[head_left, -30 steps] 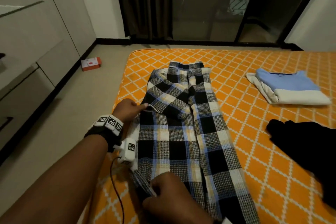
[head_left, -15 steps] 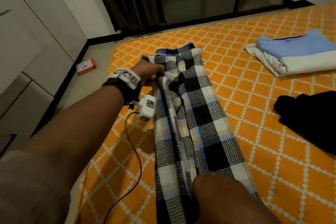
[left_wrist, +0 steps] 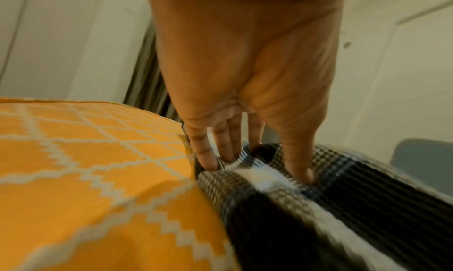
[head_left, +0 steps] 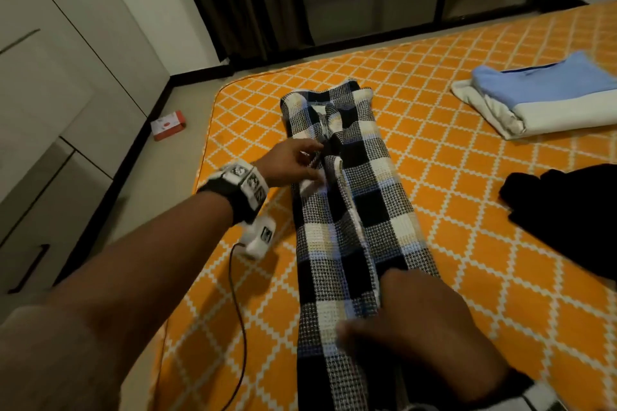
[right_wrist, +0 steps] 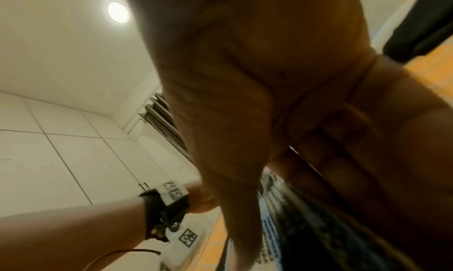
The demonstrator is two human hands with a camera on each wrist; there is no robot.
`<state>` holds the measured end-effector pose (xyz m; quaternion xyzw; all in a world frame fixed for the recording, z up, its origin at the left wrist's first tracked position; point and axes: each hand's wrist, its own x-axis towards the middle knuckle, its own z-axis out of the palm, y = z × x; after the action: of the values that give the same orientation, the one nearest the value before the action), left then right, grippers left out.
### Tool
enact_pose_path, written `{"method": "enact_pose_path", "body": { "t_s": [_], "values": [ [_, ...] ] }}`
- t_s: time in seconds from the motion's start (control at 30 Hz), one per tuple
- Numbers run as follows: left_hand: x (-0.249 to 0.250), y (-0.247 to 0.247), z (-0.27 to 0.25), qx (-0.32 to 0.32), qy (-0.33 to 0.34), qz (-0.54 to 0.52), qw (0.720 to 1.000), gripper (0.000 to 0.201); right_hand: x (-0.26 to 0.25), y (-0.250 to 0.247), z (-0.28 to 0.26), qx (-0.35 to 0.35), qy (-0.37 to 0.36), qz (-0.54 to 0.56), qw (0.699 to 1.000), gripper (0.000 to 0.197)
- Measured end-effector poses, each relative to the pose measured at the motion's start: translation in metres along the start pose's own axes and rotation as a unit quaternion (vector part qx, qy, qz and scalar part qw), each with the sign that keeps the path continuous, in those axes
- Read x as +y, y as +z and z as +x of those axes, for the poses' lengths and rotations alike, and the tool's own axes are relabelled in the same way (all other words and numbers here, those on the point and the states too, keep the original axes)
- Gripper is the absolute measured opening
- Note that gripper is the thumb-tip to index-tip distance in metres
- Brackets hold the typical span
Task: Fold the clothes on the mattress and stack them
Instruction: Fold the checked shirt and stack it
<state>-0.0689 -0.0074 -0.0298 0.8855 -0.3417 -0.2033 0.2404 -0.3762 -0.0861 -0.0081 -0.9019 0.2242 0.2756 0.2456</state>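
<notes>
A black, white and blue plaid shirt (head_left: 354,210) lies as a long narrow strip on the orange patterned mattress (head_left: 467,243), collar at the far end. My left hand (head_left: 315,162) is at the shirt's upper left part. In the left wrist view my left hand (left_wrist: 257,168) pinches a ridge of the plaid shirt (left_wrist: 269,207), thumb in front and fingers behind. My right hand (head_left: 367,304) is on the shirt's near end, gripping the cloth with curled fingers. The right wrist view shows this right hand (right_wrist: 282,168) dark and blurred over the shirt (right_wrist: 277,226).
A folded stack, blue on white (head_left: 547,87), lies at the mattress's far right. A crumpled black garment (head_left: 567,210) lies on the right. A red box (head_left: 168,125) is on the floor by the white wardrobe (head_left: 50,110). A cable (head_left: 238,310) trails from my left wrist.
My left hand has carried the shirt's left side over toward the middle, so the shirt is narrower. My right hand moved right along the near end. The head view tilted.
</notes>
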Motion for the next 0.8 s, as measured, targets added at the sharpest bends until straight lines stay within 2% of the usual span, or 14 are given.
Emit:
{"method": "enact_pose_path", "body": {
  "t_s": [0.07,0.13,0.2,0.27,0.33,0.4,0.5,0.6,0.7,0.8],
  "values": [
    [0.002,0.014,-0.02,-0.021,0.034,0.053,0.998,0.101,0.011,0.007,0.023,0.097,-0.022,0.032,0.994,0.054],
    [0.006,0.037,-0.033,-0.03,0.051,0.074,0.995,0.129,0.015,-0.002,0.027,0.122,0.008,0.015,0.992,0.045],
    [0.007,0.061,-0.037,-0.022,0.031,0.162,0.986,0.141,0.018,0.0,0.025,0.127,0.023,0.005,0.992,0.05],
    [0.009,0.082,-0.036,-0.006,0.031,0.214,0.976,0.141,0.015,-0.004,0.022,0.123,0.026,-0.003,0.992,0.059],
    [0.008,0.093,-0.037,0.004,0.061,0.223,0.973,0.136,0.011,-0.005,0.022,0.126,0.03,-0.017,0.991,0.068],
    [0.001,0.093,-0.036,0.011,0.076,0.225,0.971,0.127,0.006,-0.003,0.022,0.108,0.024,-0.016,0.994,0.078],
    [-0.015,0.083,-0.034,-0.011,0.061,0.221,0.973,0.116,0.004,-0.003,0.022,0.076,0.015,-0.021,0.997,0.088],
    [-0.023,0.072,-0.033,-0.027,0.052,0.233,0.971,0.112,-0.001,-0.004,0.02,0.098,-0.011,-0.028,0.995,0.087],
    [-0.019,0.064,-0.024,0.022,0.094,0.254,0.962,0.108,-0.008,-0.001,0.025,0.14,-0.093,0.014,0.986,0.075],
    [-0.016,0.061,0.002,0.048,0.133,0.269,0.953,0.098,-0.009,0.003,0.039,0.073,-0.14,0.035,0.987,0.074]
  ]
}}
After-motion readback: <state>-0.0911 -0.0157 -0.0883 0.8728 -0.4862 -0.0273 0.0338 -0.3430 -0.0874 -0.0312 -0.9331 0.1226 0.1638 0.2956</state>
